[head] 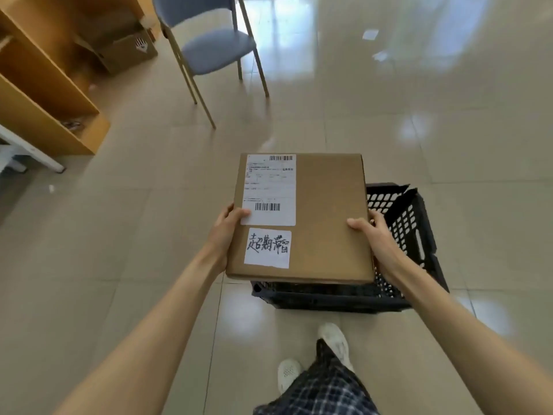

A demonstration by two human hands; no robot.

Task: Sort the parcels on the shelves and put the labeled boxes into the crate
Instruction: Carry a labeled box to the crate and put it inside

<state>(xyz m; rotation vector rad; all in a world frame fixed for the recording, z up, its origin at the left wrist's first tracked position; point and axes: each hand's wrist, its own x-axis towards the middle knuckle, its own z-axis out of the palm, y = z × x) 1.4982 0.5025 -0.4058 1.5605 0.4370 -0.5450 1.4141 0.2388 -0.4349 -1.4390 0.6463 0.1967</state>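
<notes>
Brown cardboard makes up the flat box point(317, 217), and two hands carry it level above the black crate point(410, 235) on the floor. The left hand point(227, 232) grips the left edge with its fingers clenched on the box, thumb on top by the shipping label point(269, 190). The right hand point(377, 238) grips the right edge the same way. Holding both sides keeps the wide box flat. A hand-written sticker point(267, 248) shows on top, so this box likely belongs in the crate. Far left stands the wooden shelf point(45, 85).

box point(323, 217) sticker point(267, 248) — handwritten "超期滞留"
</notes>
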